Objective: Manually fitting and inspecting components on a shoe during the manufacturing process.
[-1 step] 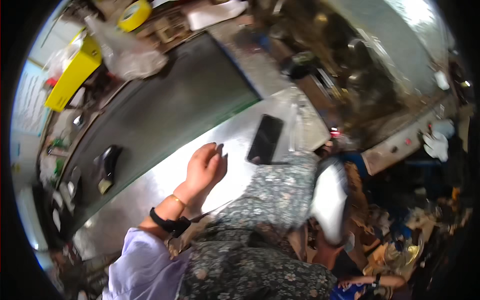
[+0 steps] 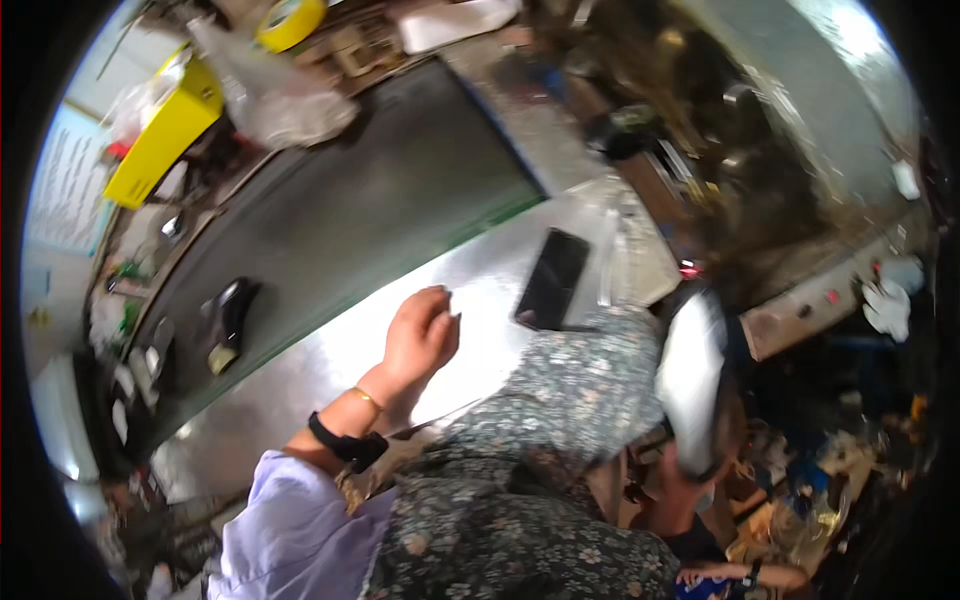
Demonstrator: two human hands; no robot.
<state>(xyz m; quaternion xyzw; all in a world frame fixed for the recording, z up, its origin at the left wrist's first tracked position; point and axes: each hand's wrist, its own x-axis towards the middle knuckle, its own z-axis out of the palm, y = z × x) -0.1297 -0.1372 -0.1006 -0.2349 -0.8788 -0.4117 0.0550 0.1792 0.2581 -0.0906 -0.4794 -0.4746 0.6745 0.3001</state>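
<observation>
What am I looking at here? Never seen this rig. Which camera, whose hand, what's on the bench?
No machine here: a person wears a fisheye camera on the head, looking down, so straight edges bend. The left hand rests curled on a shiny metal bench, with no grip on anything; a dark band sits on its wrist. A black phone lies flat just beyond it. Behind is a dark mat with a small black tool on it. The right hand is not in view.

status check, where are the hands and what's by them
Left hand resting on the steel counter, fingers curled, holding nothing. Right hand not seen. Black phone flat just beside it, untouched.
</observation>
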